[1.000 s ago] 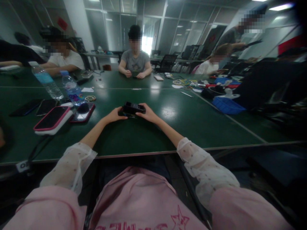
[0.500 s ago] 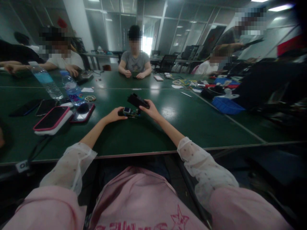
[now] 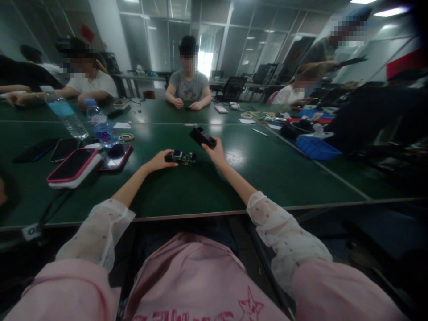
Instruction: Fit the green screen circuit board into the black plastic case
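Note:
My left hand [image 3: 160,161] is closed around the left end of a small electronic device [image 3: 183,158] with a bare circuit board and a little screen on top. That device is low over the green table [image 3: 187,196]; whether it touches the surface I cannot tell. In my right hand [image 3: 216,151] is a black plastic cover [image 3: 202,137], gripped at its near right end and tilted. The cover is up and to the right of the board, with a gap between them. Its upper side looks hollowed or has openings.
Left of my hands lie phones in pink cases [image 3: 72,166], two water bottles [image 3: 102,125] and a roll of tape [image 3: 126,137]. On the right are a blue basket [image 3: 316,147], a pen [image 3: 260,132] and tangled cables [image 3: 264,116]. Several people sit around the table.
My right hand has moved slightly right and turned the black cover, drawing it away from the circuit board. My left hand and the device stay in place.

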Available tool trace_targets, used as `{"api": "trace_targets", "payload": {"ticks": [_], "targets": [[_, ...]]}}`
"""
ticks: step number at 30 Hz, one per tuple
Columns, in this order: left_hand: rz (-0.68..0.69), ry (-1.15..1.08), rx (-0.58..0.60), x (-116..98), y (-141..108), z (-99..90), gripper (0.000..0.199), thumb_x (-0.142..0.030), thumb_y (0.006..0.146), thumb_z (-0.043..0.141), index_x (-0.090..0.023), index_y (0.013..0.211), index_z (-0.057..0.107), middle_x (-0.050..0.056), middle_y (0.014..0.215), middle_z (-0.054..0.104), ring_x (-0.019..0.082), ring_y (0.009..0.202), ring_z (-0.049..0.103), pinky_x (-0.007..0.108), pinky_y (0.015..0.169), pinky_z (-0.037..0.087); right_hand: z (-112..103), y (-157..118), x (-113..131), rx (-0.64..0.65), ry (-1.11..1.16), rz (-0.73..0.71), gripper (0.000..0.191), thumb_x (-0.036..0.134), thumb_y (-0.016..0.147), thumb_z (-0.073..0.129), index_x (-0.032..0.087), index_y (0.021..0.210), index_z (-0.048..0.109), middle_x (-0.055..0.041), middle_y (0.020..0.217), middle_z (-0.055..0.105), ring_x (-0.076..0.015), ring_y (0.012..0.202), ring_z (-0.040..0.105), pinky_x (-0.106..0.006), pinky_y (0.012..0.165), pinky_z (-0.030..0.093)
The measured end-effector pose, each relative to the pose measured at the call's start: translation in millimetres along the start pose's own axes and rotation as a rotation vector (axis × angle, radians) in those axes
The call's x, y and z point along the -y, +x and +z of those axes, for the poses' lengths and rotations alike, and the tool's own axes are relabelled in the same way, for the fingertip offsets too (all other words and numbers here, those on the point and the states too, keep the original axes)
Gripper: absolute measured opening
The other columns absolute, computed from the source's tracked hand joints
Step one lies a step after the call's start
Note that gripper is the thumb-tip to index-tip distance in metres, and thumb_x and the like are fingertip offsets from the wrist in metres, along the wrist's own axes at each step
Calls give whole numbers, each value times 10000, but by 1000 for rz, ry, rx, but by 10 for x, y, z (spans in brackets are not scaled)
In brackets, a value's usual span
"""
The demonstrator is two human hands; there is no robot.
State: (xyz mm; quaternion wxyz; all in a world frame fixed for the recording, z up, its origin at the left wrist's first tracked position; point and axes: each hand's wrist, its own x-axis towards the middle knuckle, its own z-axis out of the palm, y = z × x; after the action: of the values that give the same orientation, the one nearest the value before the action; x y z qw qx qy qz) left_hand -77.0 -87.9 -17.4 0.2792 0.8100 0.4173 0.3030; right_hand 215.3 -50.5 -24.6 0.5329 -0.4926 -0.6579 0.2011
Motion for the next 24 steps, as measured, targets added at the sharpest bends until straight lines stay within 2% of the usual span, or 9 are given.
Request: {"api": "trace_targets", "payload": {"ticks": [5,8,15,24], "targets": [[-3,-9,3,6,4,6,593,-405,723,771,-185,1234,566,105,1250,618,280,1165,584,480,1042,423,-40,47,-128,-133,-114,29,599,461,771,676,138,1220,448,-183,1172,616,-294,1088,600,-447,962,471],[10,-14,6,20,8,9,592,-406,726,768,-178,1232,564,104,1242,621,271,1153,593,467,1032,433,-68,52,-155,-170,-171,28,549,349,758,688,121,1207,470,-184,1162,618,-301,1084,594,-467,981,457],[18,-4,4,23,10,12,575,-405,728,764,-179,1221,573,100,1235,627,270,1153,593,471,1033,428,-90,57,-184,-198,-241,57,498,313,774,658,180,1213,464,-175,1227,571,-340,1160,524,-574,1016,395],[15,-3,8,22,9,5,589,-420,721,773,-179,1222,577,103,1232,627,271,1148,592,461,1028,431,-71,19,-190,-204,-331,156,488,270,757,679,168,1187,472,-190,1217,553,-365,1189,492,-598,1003,389]]}}
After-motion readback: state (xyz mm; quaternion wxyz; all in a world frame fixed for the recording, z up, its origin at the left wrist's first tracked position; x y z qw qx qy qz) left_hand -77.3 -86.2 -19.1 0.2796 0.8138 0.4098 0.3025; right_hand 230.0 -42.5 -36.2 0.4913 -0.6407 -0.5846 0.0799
